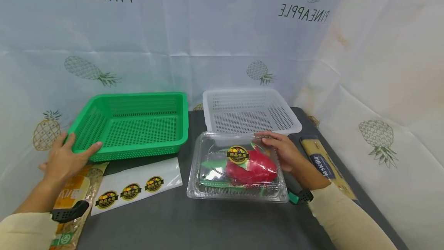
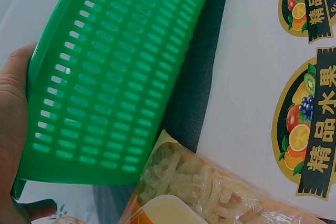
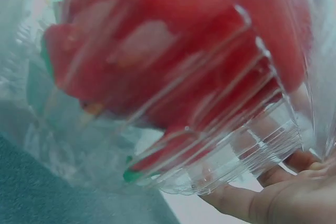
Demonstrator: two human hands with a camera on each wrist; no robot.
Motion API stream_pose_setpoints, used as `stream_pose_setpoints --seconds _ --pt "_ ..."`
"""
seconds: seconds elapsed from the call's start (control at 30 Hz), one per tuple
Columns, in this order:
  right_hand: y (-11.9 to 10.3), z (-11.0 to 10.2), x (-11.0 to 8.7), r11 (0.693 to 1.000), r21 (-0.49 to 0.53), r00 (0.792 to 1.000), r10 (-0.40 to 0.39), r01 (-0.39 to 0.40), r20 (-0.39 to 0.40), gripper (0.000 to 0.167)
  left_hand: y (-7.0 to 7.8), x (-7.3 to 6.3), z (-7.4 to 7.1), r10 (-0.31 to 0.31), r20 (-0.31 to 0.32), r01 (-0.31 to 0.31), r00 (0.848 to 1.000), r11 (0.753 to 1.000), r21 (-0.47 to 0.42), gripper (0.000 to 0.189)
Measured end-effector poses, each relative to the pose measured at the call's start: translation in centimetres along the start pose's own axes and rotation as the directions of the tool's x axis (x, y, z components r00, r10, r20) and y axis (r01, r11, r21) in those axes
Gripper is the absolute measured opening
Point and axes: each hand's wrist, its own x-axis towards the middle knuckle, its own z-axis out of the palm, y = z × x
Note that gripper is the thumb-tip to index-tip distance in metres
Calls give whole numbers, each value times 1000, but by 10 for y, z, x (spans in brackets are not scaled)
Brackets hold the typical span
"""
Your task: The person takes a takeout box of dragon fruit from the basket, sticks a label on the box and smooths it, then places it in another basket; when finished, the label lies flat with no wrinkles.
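Note:
My left hand (image 1: 66, 157) grips the near left corner of a green plastic basket (image 1: 138, 151), its fingers and thumb spread around the rim. The basket's slotted wall (image 2: 121, 77) fills much of the left wrist view. At the right side of a clear plastic clamshell box (image 1: 208, 192), my right hand (image 1: 282, 151) holds the box's edge. The lid is down and bears a black and gold fruit sticker (image 1: 237, 154). Inside lies a red dragon fruit (image 1: 256, 169) with green tips; other contents are blurred by the plastic. Fingers (image 3: 231, 200) touch the ribbed box edge in the right wrist view.
A white basket (image 1: 295, 126) stands behind the box. Left of the box lies a white sheet (image 1: 138, 171) with three fruit stickers. Beneath my left forearm is an orange food bag (image 1: 74, 188). A yellow and blue pasta pack (image 1: 326, 167) lies at right. Printed cloth surrounds the dark table (image 1: 173, 223).

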Motion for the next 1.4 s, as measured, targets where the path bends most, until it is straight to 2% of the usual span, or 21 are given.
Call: stream_pose_setpoints --seconds 0.23,0.67,0.9,1.07,1.4 --pt "-19 12 13 999 -34 1000 -11 10 -15 26 0 0 -1 -14 4 14 1000 1000 -8 100" --pt "-45 37 44 999 -47 999 -11 9 -49 22 2 1 -3 13 -2 -13 1000 999 -32 100" --pt "-56 51 65 996 -83 999 -25 21 -46 29 -4 1 -3 4 -2 -4 1000 1000 -18 100" --pt "-63 61 80 995 -94 998 -18 13 -54 26 -5 1 0 3 -3 -3 1000 1000 -25 101" --pt "-71 83 121 993 -110 998 -40 35 -51 35 -5 1 0 -6 -9 5 1000 999 -41 102"
